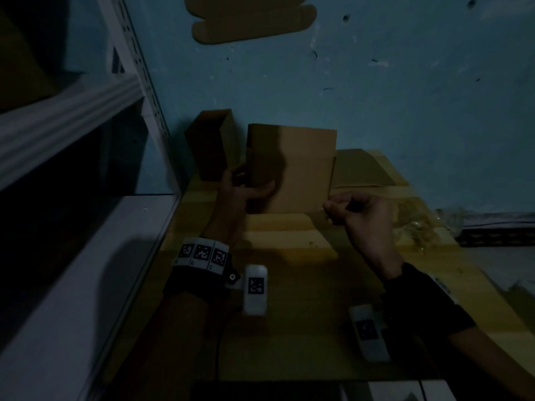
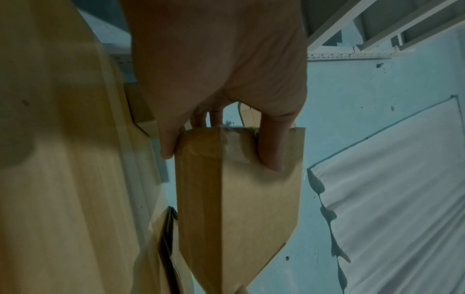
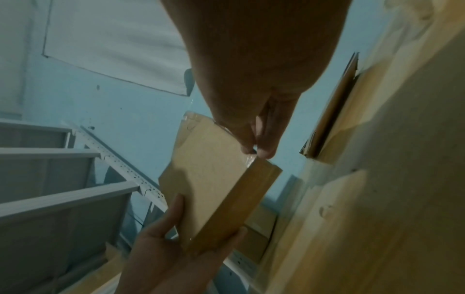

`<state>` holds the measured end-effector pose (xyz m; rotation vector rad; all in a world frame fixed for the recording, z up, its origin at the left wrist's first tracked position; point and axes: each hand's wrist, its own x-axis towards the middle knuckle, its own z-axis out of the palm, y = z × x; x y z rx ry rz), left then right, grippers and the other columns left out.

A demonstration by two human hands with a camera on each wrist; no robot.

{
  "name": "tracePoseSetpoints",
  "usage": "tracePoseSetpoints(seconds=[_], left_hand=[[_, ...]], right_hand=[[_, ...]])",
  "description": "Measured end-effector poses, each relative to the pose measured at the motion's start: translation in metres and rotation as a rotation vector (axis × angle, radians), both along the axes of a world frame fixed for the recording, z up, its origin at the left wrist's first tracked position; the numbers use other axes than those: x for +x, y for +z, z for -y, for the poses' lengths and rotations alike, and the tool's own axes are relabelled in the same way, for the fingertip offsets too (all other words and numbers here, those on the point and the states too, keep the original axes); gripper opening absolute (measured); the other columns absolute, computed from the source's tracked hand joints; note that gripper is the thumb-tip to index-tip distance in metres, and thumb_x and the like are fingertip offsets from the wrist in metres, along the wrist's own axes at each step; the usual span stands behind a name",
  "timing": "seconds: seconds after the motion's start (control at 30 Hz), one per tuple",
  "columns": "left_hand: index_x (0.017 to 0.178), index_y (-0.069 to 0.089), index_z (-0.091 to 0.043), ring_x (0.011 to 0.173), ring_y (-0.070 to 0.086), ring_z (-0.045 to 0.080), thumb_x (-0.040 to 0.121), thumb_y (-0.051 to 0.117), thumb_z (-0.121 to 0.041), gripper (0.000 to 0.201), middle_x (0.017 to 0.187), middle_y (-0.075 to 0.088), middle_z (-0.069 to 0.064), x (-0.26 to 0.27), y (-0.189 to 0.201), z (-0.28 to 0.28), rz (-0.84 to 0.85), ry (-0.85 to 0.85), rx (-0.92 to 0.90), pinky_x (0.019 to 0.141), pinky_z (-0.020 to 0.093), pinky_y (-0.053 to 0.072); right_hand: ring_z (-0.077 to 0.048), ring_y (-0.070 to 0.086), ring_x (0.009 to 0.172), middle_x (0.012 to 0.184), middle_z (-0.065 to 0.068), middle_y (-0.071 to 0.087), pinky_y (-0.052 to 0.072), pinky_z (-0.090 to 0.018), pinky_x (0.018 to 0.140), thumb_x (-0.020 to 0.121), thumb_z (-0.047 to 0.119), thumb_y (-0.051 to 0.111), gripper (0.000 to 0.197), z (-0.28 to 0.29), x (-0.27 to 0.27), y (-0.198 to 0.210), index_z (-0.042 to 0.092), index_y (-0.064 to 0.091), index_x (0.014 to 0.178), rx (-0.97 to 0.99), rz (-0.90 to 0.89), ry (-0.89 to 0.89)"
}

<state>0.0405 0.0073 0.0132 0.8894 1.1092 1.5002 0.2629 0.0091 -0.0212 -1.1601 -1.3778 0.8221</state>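
I hold a flat brown cardboard box [image 1: 292,169] upright above the wooden table [image 1: 289,328]. My left hand [image 1: 249,189] grips its lower left corner. In the left wrist view the thumb [image 2: 273,151] lies on the broad face and the fingers [image 2: 167,145] wrap the narrow side of the box [image 2: 251,199]. My right hand [image 1: 341,208] is at the lower right corner with curled fingers. In the right wrist view its thumb and forefinger [image 3: 256,152] pinch a bit of clear tape [image 3: 249,161] at the edge of the box [image 3: 208,169].
An open cardboard box [image 1: 211,146] stands at the back left and flat cardboard [image 1: 362,169] lies at the back right. Crumpled clear plastic [image 1: 417,221] sits on the table's right. A white metal shelf [image 1: 72,117] fills the left side. The blue wall [image 1: 405,82] is close behind.
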Motion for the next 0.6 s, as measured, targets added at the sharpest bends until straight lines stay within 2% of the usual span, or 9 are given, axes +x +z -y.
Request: tracePoseSetpoints(seconds=[0.1, 0.2, 0.27, 0.4, 0.47, 0.6], left_hand=[[0.141, 0.045, -0.014, 0.098, 0.065, 0.018, 0.076, 0.078, -0.004, 0.073, 0.117, 0.064, 0.001, 0.001, 0.001, 0.000, 0.014, 0.029, -0.025, 0.067, 0.025, 0.055], [0.143, 0.046, -0.010, 0.106, 0.067, 0.029, 0.062, 0.082, -0.016, 0.089, 0.125, 0.066, 0.011, 0.003, 0.002, 0.002, 0.074, 0.040, -0.035, 0.071, 0.034, 0.057], [0.143, 0.047, -0.009, 0.107, 0.068, 0.030, 0.059, 0.081, -0.018, 0.091, 0.126, 0.066, 0.012, 0.005, 0.005, 0.004, 0.104, 0.044, -0.028, 0.072, 0.035, 0.058], [0.141, 0.048, -0.009, 0.103, 0.068, 0.026, 0.066, 0.078, -0.015, 0.081, 0.122, 0.067, 0.009, 0.005, 0.006, 0.004, 0.140, 0.009, -0.015, 0.070, 0.032, 0.059], [0.140, 0.049, -0.009, 0.101, 0.069, 0.024, 0.067, 0.077, -0.015, 0.079, 0.122, 0.067, 0.009, 0.006, 0.007, 0.004, 0.148, -0.006, -0.018, 0.069, 0.031, 0.059], [0.142, 0.048, -0.007, 0.100, 0.070, 0.024, 0.063, 0.079, -0.015, 0.086, 0.123, 0.068, 0.010, 0.009, 0.006, 0.004, 0.141, 0.011, -0.009, 0.071, 0.031, 0.059]], right_hand=[[-0.018, 0.067, 0.060, 0.066, -0.014, 0.071, 0.060, -0.028, 0.072, 0.082, 0.009, 0.081, 0.017, -0.002, -0.002, -0.001, -0.004, 0.071, 0.078, -0.006, -0.032, 0.033], [-0.019, 0.069, 0.064, 0.067, -0.003, 0.072, 0.059, -0.021, 0.070, 0.078, 0.007, 0.083, 0.012, 0.002, -0.008, -0.001, 0.005, 0.072, 0.073, 0.004, -0.016, 0.047], [-0.017, 0.069, 0.064, 0.066, 0.004, 0.072, 0.058, -0.019, 0.067, 0.080, 0.005, 0.081, 0.012, 0.003, -0.009, 0.000, 0.010, 0.073, 0.072, 0.026, -0.025, 0.024], [-0.022, 0.071, 0.064, 0.072, -0.002, 0.075, 0.061, -0.032, 0.065, 0.082, 0.012, 0.081, 0.006, 0.006, -0.005, 0.005, 0.012, 0.075, 0.079, 0.098, -0.032, -0.033], [-0.023, 0.071, 0.065, 0.072, -0.003, 0.075, 0.061, -0.033, 0.065, 0.084, 0.016, 0.080, 0.006, 0.007, -0.004, 0.007, 0.010, 0.077, 0.084, 0.120, -0.042, -0.041], [-0.022, 0.070, 0.067, 0.072, -0.005, 0.073, 0.060, -0.031, 0.065, 0.086, 0.018, 0.078, 0.013, 0.007, -0.003, 0.007, 0.006, 0.077, 0.091, 0.151, -0.040, -0.070]])
